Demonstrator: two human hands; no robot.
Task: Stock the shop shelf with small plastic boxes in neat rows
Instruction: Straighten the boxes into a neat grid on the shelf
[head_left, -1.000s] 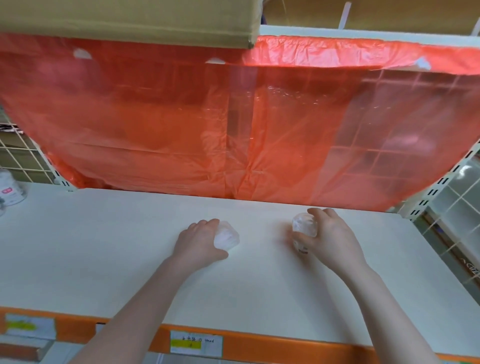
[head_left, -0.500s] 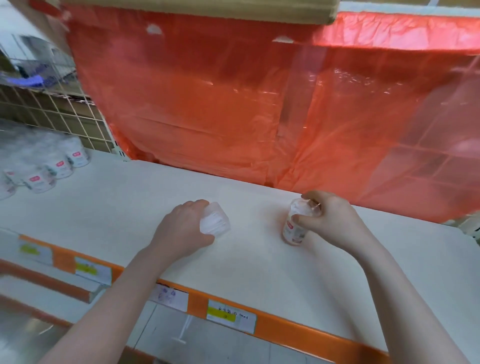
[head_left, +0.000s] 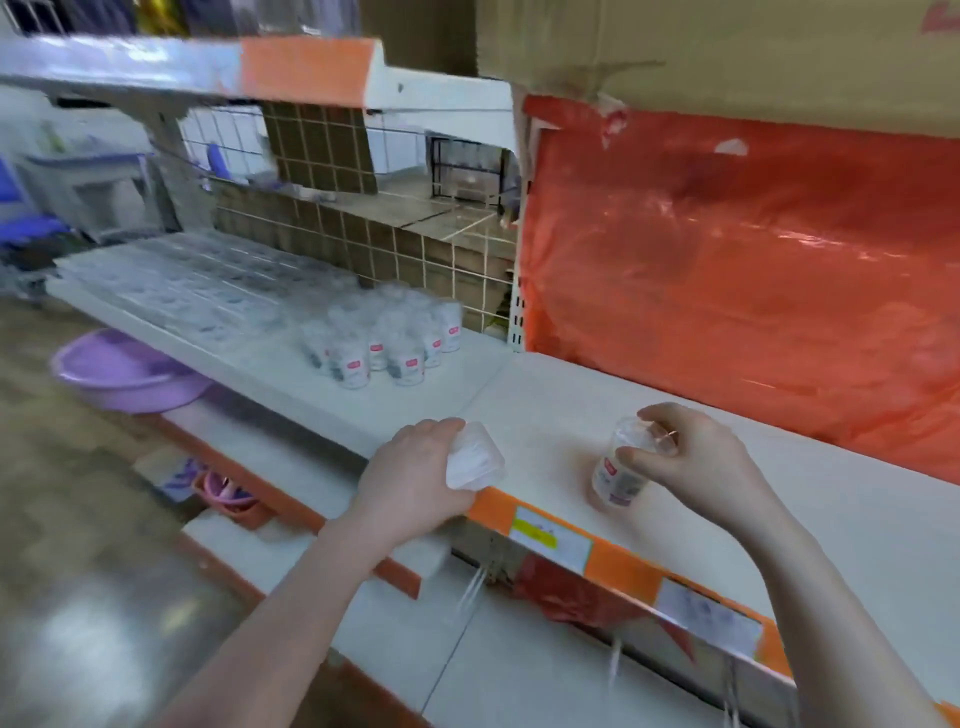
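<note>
On the shelf (head_left: 545, 415), one clear box (head_left: 621, 467) pinched in right-hand fingers (head_left: 636, 460), another box (head_left: 475, 462) gripped in left-hand fingers (head_left: 447, 426).

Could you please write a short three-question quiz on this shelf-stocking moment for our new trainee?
1. True or false: the left hand holds nothing.
2. What does the right hand grip? A) clear box with red label B) purple basin C) price tag
3. Fill in: the stocked group of boxes stands to the person's ____.

Key: 1 false, it holds a clear box; 2 A; 3 left.
</note>
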